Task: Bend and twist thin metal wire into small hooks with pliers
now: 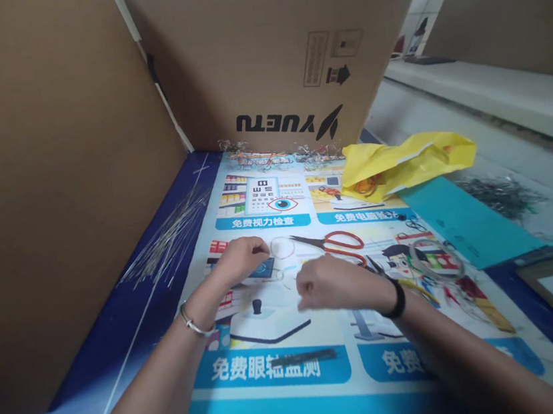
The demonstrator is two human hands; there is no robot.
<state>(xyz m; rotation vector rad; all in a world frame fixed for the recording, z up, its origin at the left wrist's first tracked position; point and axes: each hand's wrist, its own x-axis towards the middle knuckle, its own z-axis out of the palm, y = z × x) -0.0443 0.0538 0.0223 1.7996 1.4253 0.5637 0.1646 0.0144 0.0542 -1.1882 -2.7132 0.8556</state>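
Note:
Over the printed sheet, my left hand (243, 259) is closed, thumb and forefinger pinched together; anything between them is too small to make out. Right beside its fingertips shows a thin loop (282, 247), like fine wire or thread; I cannot tell whether it is held or lying flat. My right hand (334, 285) is curled shut a little lower and to the right, its contents hidden. Scissors with red-orange handles (344, 240) lie just beyond it, blades pointing left. Dark-tipped pliers (375, 266) rest beside the right wrist. Nearer me lies a dark bundle of thin strands (305, 358).
Cardboard walls (258, 55) rise at the back and left. Straight thin wires (171, 233) lie on the left, tangled scraps (318, 156) along the back. On the right are a yellow bag (412, 160), a wire coil (437, 261), a teal sheet (470, 220) and a wire heap (500, 196).

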